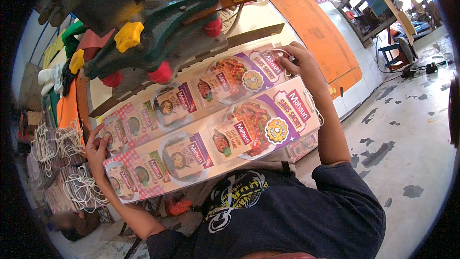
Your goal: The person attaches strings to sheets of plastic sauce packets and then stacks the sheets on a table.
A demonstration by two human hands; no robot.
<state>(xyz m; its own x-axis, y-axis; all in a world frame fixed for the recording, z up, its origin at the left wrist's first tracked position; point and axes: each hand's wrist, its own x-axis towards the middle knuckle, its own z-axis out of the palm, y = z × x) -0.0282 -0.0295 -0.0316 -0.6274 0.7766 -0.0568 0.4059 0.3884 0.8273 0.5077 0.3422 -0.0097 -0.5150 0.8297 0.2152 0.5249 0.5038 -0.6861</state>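
Note:
Two long glossy printed panels with food pictures lie tilted in front of me, the far panel (191,93) partly under the near panel (215,146). White cord (310,105) hangs at the near panel's right end. My left hand (98,149) is closed on the far panel's left end, thumb on top. At its upper right corner, my right hand (298,61) is closed with fingers bent around the edge, next to a loop of white cord (281,52). The near panel rests across my forearms.
A machine with a dark green arm (187,17), yellow star knobs (128,37) and red feet (160,73) stands just beyond. An orange tabletop (316,24) curves away at right. Corded bundles (84,189) are stacked at left, near a person (79,223). A cable with plugs (421,69) lies on the floor.

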